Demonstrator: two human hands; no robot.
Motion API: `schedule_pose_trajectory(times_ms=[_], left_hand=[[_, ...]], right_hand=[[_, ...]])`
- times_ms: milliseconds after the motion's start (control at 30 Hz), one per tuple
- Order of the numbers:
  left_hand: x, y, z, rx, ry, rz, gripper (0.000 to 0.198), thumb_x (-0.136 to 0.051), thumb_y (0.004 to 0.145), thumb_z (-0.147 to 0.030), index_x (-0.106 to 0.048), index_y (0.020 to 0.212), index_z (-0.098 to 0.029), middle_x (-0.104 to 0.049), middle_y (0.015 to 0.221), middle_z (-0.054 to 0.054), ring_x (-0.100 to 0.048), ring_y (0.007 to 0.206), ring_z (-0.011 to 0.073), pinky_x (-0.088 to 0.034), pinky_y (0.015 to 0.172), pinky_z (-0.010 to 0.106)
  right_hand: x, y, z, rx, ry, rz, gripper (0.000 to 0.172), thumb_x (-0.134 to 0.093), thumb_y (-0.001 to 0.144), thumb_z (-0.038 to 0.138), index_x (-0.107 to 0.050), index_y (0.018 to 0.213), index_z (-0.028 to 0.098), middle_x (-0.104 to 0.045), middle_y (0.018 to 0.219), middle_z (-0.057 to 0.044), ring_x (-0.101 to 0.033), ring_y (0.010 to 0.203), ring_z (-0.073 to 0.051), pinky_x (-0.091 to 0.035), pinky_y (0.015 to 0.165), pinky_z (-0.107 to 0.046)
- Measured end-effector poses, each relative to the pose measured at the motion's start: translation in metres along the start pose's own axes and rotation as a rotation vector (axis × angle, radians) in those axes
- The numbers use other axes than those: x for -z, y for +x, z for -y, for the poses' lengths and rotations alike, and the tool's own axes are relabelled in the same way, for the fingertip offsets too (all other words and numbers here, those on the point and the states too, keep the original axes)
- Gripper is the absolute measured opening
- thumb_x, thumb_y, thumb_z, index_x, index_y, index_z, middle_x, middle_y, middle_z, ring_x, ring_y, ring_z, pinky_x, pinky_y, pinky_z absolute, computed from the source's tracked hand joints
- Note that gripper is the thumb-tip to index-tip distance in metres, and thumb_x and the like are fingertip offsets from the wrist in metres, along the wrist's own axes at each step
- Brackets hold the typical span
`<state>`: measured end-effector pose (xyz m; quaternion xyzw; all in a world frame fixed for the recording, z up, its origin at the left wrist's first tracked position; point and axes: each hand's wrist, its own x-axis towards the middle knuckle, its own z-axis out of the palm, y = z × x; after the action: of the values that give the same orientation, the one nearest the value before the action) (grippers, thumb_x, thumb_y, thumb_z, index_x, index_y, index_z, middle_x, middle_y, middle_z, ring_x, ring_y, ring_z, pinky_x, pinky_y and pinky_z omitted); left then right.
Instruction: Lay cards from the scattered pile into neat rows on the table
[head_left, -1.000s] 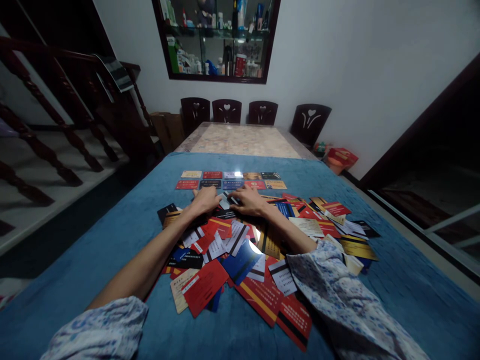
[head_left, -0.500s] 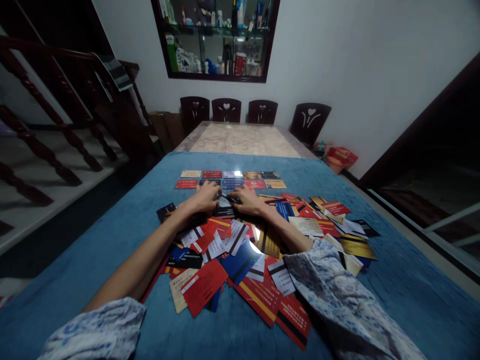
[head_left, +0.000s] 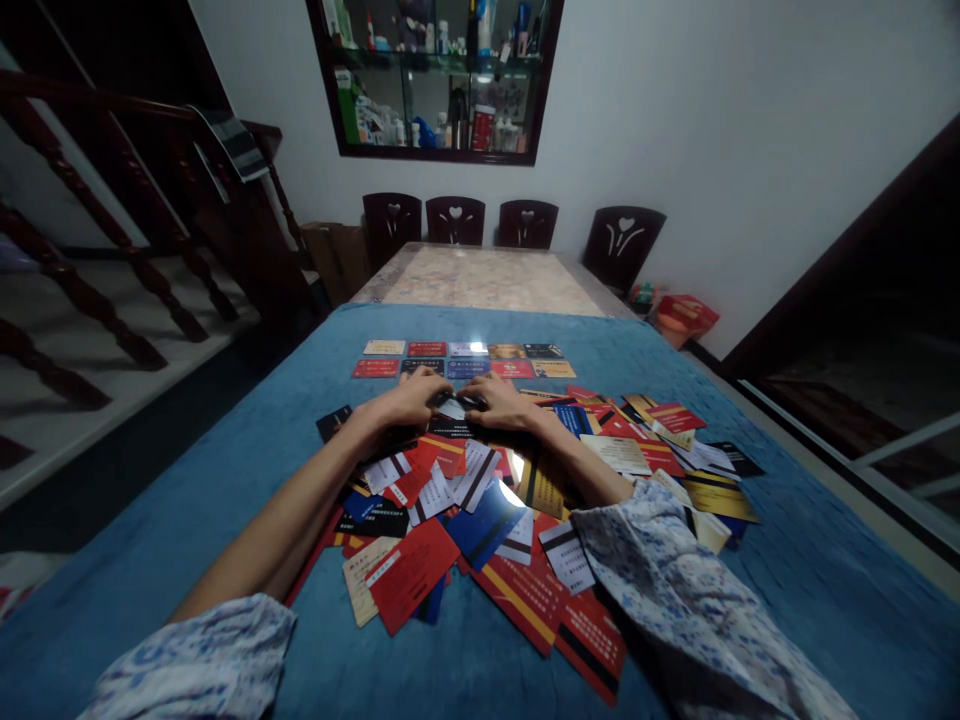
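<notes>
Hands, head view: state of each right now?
Left hand: closed on the pale card, at its left edge.
Right hand: closed on the same card's right edge.

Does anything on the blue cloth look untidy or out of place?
Yes. The near cards lie in a loose heap, overlapping at all angles, unlike the two neat rows beyond it. One black card sticks out at the heap's left edge.
</notes>
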<state>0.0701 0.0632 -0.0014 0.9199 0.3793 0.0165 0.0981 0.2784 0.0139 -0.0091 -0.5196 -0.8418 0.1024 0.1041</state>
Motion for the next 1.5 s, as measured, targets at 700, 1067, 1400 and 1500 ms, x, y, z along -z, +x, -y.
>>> schedule_pose_trajectory(times_ms=[700,1067,1400,1500], left_hand=[[0.011,-0.002,-0.003,-0.04,0.093,-0.079,0.028,-0.047,0.091,-0.021,-0.074,0.099,-0.02,-0.071,0.105,0.01,-0.051,0.115,0.0279,-0.037,0.097,0.046],[0.004,0.004,0.002,-0.04,-0.02,-0.287,0.024,-0.054,0.081,-0.013,-0.076,0.088,-0.021,-0.07,0.088,0.007,-0.062,0.099,0.0238,-0.048,0.091,0.036],[-0.002,0.004,0.001,0.056,-0.156,-0.421,0.035,-0.051,0.079,-0.016,-0.079,0.101,-0.018,-0.076,0.101,0.007,-0.068,0.096,0.0211,-0.052,0.092,0.031],[-0.002,0.004,-0.002,0.068,-0.228,-0.436,0.032,-0.054,0.079,-0.02,-0.08,0.098,-0.017,-0.078,0.099,0.005,-0.069,0.094,0.0207,-0.053,0.089,0.029]], right_hand=[[-0.002,0.002,-0.008,-0.017,-0.072,-0.072,0.035,-0.057,0.089,0.021,-0.072,0.121,0.023,-0.071,0.123,-0.007,-0.055,0.114,-0.027,-0.038,0.097,-0.039],[-0.001,0.002,-0.005,-0.146,-0.081,-0.244,0.026,-0.052,0.09,0.022,-0.076,0.1,0.019,-0.076,0.102,-0.009,-0.06,0.1,-0.026,-0.042,0.081,-0.033],[-0.002,0.001,-0.009,-0.189,-0.064,-0.203,0.023,-0.058,0.087,0.025,-0.076,0.101,0.02,-0.076,0.099,-0.009,-0.06,0.103,-0.027,-0.043,0.082,-0.033],[-0.004,0.002,-0.013,-0.177,0.002,-0.239,0.025,-0.059,0.086,0.024,-0.076,0.104,0.021,-0.077,0.099,-0.007,-0.061,0.1,-0.025,-0.044,0.083,-0.032]])
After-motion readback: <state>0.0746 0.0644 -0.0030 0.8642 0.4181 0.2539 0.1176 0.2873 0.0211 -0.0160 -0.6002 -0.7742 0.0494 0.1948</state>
